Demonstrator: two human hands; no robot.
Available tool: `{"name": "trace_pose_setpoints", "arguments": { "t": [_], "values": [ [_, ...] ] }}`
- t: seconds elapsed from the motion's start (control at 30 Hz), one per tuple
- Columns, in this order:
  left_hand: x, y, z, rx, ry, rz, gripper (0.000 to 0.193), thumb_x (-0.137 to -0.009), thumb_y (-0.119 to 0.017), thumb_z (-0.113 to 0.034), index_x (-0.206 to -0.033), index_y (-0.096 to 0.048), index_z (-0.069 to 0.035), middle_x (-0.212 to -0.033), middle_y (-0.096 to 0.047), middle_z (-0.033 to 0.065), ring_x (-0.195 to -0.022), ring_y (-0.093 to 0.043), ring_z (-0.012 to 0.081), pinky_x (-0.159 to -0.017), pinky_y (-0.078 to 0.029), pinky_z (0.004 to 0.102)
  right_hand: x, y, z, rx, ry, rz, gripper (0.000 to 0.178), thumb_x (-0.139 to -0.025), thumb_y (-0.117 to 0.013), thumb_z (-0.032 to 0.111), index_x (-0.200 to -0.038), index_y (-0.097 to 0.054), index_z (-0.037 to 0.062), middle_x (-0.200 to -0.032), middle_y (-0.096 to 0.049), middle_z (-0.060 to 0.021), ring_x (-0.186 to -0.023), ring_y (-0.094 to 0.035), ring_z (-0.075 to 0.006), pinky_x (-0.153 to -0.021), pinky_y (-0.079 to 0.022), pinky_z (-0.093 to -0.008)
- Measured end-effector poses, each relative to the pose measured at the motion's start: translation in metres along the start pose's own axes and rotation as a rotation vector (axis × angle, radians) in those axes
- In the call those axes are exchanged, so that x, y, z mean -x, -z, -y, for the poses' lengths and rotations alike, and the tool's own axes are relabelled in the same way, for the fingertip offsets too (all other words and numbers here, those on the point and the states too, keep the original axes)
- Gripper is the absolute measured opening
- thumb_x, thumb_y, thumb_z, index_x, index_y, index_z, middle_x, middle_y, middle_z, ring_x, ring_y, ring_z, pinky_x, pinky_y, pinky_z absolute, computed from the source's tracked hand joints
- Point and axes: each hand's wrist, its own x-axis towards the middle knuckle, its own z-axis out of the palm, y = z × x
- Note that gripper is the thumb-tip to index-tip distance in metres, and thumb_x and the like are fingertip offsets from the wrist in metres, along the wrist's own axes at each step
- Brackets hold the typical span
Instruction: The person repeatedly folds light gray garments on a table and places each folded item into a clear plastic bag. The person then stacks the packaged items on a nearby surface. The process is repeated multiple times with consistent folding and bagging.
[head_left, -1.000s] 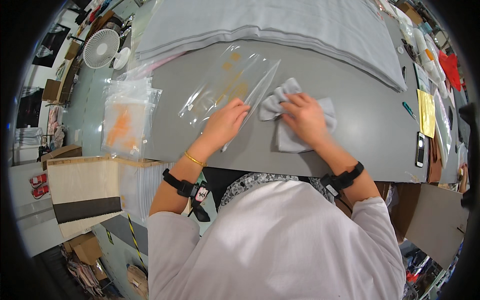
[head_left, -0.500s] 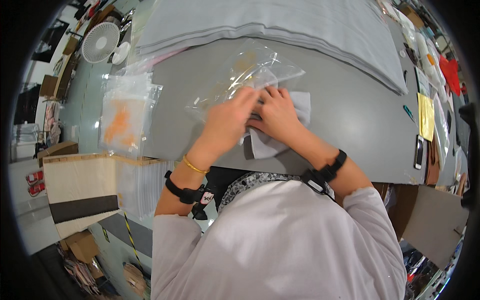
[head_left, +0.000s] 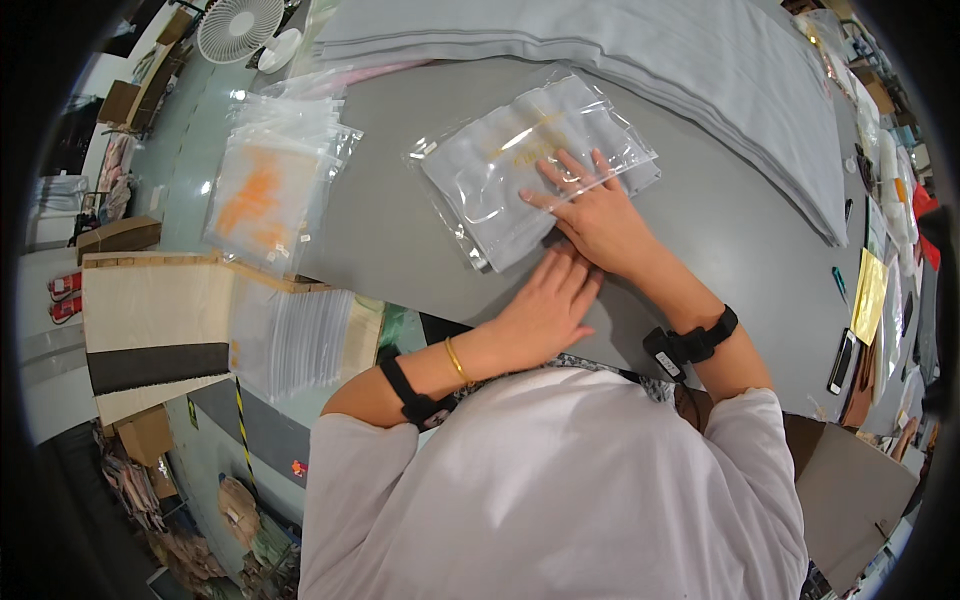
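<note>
A clear plastic bag lies tilted on the grey table, with a folded light-grey cloth inside it and yellow print on its front. My right hand rests on the bag's right part, its fingers spread flat. Just below the bag, my left hand is stretched out palm down, its fingertips near the heel of the right hand and the bag's lower edge. Both hands are open. A little of the cloth shows at the bag's right edge.
Large layered grey cloth covers the table's far side. At the left sits a stack of clear bags with orange print; below it a wooden box holds more bags. A phone and a yellow sheet lie at right.
The cloth, earlier bunched under both hands and partly outside the bag, now lies flat inside it. My left hand has moved down and right; the right hand has flattened out.
</note>
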Motion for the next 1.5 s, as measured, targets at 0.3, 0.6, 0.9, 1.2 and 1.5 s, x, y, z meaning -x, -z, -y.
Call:
{"name": "trace_pose_setpoints", "arguments": {
  "t": [0.3, 0.6, 0.9, 1.2, 1.5],
  "values": [
    [0.0, 0.007, 0.021, 0.02, 0.196, -0.042, 0.088, -0.088, -0.076, -0.05, -0.146, -0.048, 0.011, -0.153, -0.037, 0.0366, -0.15, -0.028, 0.0516, -0.124, -0.023, 0.0607, -0.053, 0.012, 0.014, -0.026, -0.017, -0.044, 0.058, -0.097, -0.066, 0.026, -0.154, -0.054, 0.0319, -0.172, -0.03, -0.0103, -0.16, -0.021, -0.0376, -0.123, -0.011, -0.0723],
    [0.026, 0.024, 0.049, 0.112, 0.008, -0.104, 0.059, -0.084, -0.08, -0.027, -0.132, -0.059, 0.001, -0.141, -0.053, 0.0241, -0.144, -0.043, 0.0446, -0.116, -0.041, 0.0515, -0.025, -0.007, -0.026, 0.014, 0.197, -0.084, 0.071, -0.097, -0.043, 0.077, -0.157, -0.048, 0.0391, -0.171, -0.033, -0.0039, -0.16, -0.021, -0.0352, -0.123, -0.01, -0.074],
    [0.066, 0.075, 0.129, 0.005, -0.013, -0.094, 0.04, -0.078, -0.074, 0.002, -0.115, -0.058, -0.002, -0.136, -0.056, 0.0172, -0.129, -0.057, 0.0413, -0.104, -0.051, 0.0482, -0.042, 0.002, -0.005, 0.022, 0.216, -0.054, 0.079, -0.091, -0.046, 0.082, -0.157, -0.048, 0.0381, -0.172, -0.03, -0.0061, -0.161, -0.018, -0.0367, -0.122, -0.01, -0.0749],
    [0.076, 0.076, 0.144, 0.173, -0.023, -0.062, 0.031, -0.079, -0.072, 0.009, -0.107, -0.062, -0.001, -0.14, -0.06, 0.0155, -0.135, -0.057, 0.0367, -0.103, -0.055, 0.0431, -0.033, 0.003, 0.042, -0.051, 0.27, -0.014, 0.068, -0.091, -0.056, 0.074, -0.148, -0.057, 0.0389, -0.167, -0.036, -0.0094, -0.159, -0.023, -0.0357, -0.122, -0.012, -0.0757],
    [0.069, 0.07, 0.136, 0.205, -0.039, -0.14, 0.015, -0.081, -0.07, 0.007, -0.092, -0.064, 0.001, -0.127, -0.068, 0.0141, -0.125, -0.066, 0.0343, -0.099, -0.057, 0.0431, -0.046, -0.005, 0.075, -0.138, 0.374, -0.322, 0.026, -0.083, -0.076, 0.031, -0.095, -0.066, 0.0105, -0.095, -0.063, -0.0023, -0.097, -0.059, -0.0213, -0.089, -0.045, -0.0356]
  ]
}}
